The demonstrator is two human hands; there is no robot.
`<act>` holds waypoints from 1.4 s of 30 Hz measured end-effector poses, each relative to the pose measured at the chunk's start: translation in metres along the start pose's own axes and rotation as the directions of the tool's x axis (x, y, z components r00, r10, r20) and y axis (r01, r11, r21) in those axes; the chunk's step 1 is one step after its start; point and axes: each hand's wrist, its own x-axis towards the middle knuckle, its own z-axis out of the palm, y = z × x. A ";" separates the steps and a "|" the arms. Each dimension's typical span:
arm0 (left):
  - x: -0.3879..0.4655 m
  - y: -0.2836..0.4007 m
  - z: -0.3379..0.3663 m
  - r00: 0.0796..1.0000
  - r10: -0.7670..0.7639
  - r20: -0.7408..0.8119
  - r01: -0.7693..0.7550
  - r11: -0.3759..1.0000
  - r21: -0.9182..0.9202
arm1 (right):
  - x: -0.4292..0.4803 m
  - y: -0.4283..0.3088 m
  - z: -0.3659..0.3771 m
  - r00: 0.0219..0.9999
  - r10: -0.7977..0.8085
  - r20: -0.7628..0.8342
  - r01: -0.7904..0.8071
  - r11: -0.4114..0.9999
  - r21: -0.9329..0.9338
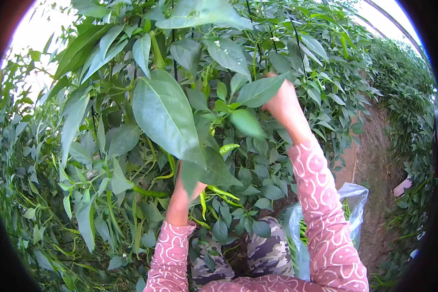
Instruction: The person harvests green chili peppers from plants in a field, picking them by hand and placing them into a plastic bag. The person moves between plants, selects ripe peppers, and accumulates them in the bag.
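Dense chili pepper plants (241, 175) stand in front of me, with long green chili peppers (151, 192) hanging among their leaves. My left hand (192, 187) is low in the foliage, its fingers largely covered by leaves. Several slender green chilies (222, 192) stick out right beside it; whether it grips them cannot be made out. Higher and to the right, my right hand (281, 100) reaches into the plant. A leaf (261, 91) covers part of it and its fingertips are hidden. A big leaf (164, 113) close to the camera blocks the middle of the view.
A clear plastic bag (298, 241) holding green chilies stands by my right leg, partly behind my forearm. Dark support strings (174, 54) run up through the plants. A bare soil path (374, 153) lies to the right, with another plant row (405, 91) beyond.
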 end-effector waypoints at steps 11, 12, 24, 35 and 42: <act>0.011 0.044 0.005 0.987 -0.145 -0.064 0.153 0.980 0.130 | 0.067 0.040 -0.012 0.930 0.280 -0.239 -0.206 0.934 0.292; 0.011 0.045 0.005 0.984 -0.165 -0.070 0.171 0.980 0.105 | 0.069 0.040 -0.026 0.928 0.233 -0.290 -0.149 0.947 0.285; 0.013 0.056 0.011 0.979 -0.201 0.016 0.201 0.966 -0.160 | 0.022 0.026 -0.084 0.835 0.057 0.548 -0.470 0.593 0.654; 0.013 0.055 0.013 0.985 -0.175 -0.002 0.173 0.978 -0.116 | -0.095 0.047 -0.092 0.696 0.477 -0.536 0.239 0.549 0.800; 0.013 0.058 0.018 0.980 -0.197 -0.018 0.192 0.969 -0.154 | -0.146 0.108 -0.118 0.458 0.746 -0.484 0.360 0.342 0.868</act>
